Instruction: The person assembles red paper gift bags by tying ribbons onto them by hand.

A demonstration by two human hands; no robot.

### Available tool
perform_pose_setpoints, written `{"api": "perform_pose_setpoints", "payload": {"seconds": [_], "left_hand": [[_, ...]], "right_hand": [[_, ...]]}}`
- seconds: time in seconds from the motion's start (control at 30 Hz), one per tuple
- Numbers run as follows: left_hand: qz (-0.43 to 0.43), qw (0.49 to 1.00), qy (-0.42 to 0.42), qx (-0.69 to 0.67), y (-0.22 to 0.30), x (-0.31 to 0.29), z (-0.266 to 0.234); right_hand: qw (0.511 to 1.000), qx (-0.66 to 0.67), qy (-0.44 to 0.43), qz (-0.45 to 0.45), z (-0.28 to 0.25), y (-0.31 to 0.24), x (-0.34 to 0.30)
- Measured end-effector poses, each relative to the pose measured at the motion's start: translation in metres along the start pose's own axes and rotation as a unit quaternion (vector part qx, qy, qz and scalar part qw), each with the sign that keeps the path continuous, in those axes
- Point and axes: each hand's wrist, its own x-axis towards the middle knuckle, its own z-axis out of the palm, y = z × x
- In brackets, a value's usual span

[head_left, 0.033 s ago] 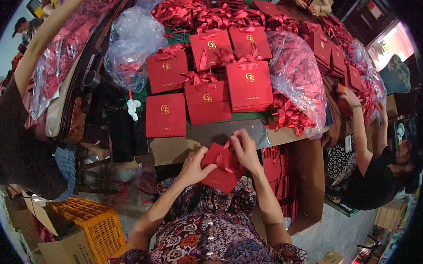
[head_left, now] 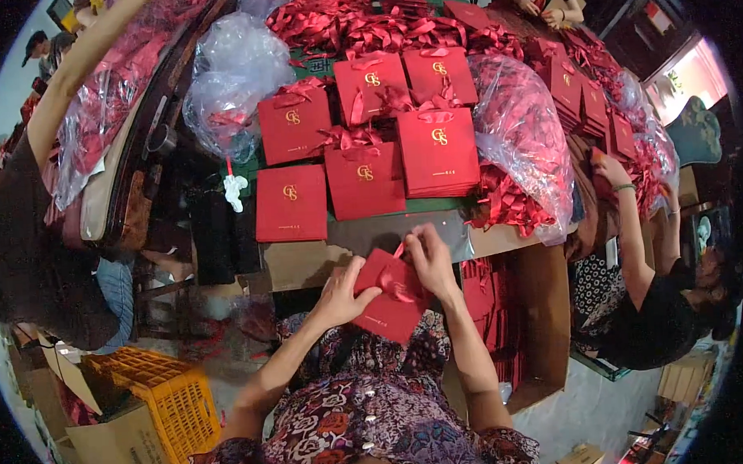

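Note:
A small red paper gift bag [head_left: 389, 312] is held tilted in front of my chest. My left hand [head_left: 347, 294] grips its left side, thumb laid across the front. A red satin ribbon [head_left: 401, 290] runs over the bag, and its upper end goes up to the fingers of my right hand [head_left: 429, 258], which are pinched together on it at the bag's upper right corner. Just beyond my hands, stacks of red gift bags [head_left: 440, 158] with gold lettering and ribbon handles lie on the table [head_left: 363, 231].
A clear plastic bag [head_left: 521, 134] of red ribbons lies at the right of the table. An open cardboard box [head_left: 550, 332] with red bags stands by my right arm. An orange crate [head_left: 180, 414] is at lower left. Co-workers [head_left: 640, 303] sit or stand on both sides.
My right hand has risen very slightly with the ribbon, and the gift bag has shifted a little. My left hand keeps its grip.

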Motion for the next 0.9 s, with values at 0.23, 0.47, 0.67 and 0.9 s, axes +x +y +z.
{"api": "perform_pose_setpoints", "payload": {"seconds": [0.23,0.47,0.67,0.9], "left_hand": [[-0.082,0.985,-0.126,-0.082,-0.006,-0.006,-0.017],[-0.072,0.981,-0.155,-0.088,-0.02,-0.001,-0.023],[-0.07,0.99,-0.031,-0.122,-0.022,0.0,-0.019],[-0.077,0.996,0.041,0.023,0.03,0.016,-0.039]], "right_hand": [[0.997,-0.004,0.067,0.036,-0.009,0.02,0.041],[0.993,-0.021,0.115,-0.01,0.002,0.022,0.043],[0.975,-0.182,0.118,-0.044,-0.007,-0.007,0.038],[0.999,0.037,-0.025,0.0,0.028,-0.042,0.002]]}}
